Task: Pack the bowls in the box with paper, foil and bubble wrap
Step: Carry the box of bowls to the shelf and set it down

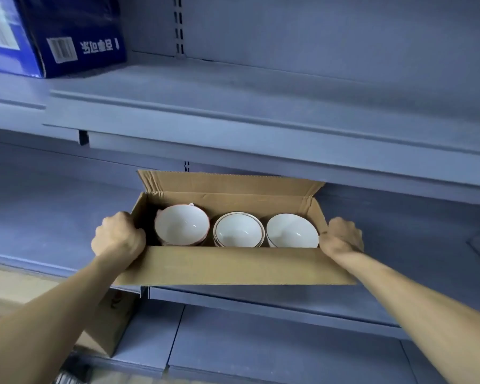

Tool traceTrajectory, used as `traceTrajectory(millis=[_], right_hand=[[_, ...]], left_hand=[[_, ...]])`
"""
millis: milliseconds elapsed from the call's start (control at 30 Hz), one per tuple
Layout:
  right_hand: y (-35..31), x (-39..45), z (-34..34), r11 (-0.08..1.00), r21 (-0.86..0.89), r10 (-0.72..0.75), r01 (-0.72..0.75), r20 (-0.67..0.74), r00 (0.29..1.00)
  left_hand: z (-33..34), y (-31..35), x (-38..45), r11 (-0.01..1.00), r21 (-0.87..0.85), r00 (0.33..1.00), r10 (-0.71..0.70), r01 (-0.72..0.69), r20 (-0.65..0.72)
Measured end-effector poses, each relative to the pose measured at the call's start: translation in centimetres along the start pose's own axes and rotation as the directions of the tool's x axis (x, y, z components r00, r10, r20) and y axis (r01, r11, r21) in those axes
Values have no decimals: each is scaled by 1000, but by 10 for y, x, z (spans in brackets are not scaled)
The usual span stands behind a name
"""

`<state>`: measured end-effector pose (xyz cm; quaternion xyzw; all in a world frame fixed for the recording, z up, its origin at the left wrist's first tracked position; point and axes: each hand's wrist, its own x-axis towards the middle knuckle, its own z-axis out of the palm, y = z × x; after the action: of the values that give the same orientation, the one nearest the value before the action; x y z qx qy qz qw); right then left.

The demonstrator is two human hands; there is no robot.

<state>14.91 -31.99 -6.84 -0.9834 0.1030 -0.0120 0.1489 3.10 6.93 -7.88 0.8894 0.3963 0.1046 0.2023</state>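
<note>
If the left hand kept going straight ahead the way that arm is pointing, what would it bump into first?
The left hand already grips the left end of the open brown cardboard box. Pushing on, it would probably meet the white bowl with the pink rim just inside, though depth is hard to judge.

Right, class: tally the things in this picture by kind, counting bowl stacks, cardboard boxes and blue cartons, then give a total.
Bowl stacks in the open box: 3: left, middle, right
Cardboard boxes: 2: the held box, another lower left
Blue cartons: 1
Total: 6

The left hand and right hand grip the box ends.
</note>
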Motion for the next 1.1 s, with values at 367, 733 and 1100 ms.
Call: traceTrajectory(millis=[367, 733, 1100], right_hand=[[51, -89, -95, 990, 88, 104, -106, 28, 994], [133, -211, -147, 900, 27, 427, -435, 148, 892], [263, -347, -225, 663, 48, 746, -747, 29, 665]], left_hand=[[-83, 25, -63, 992, -35, 990, 125, -123, 61], [-119, 55, -147, 976, 59, 890, 167, -211, 425], [-128, 171, -275, 824, 10, 663, 448, -566, 600]])
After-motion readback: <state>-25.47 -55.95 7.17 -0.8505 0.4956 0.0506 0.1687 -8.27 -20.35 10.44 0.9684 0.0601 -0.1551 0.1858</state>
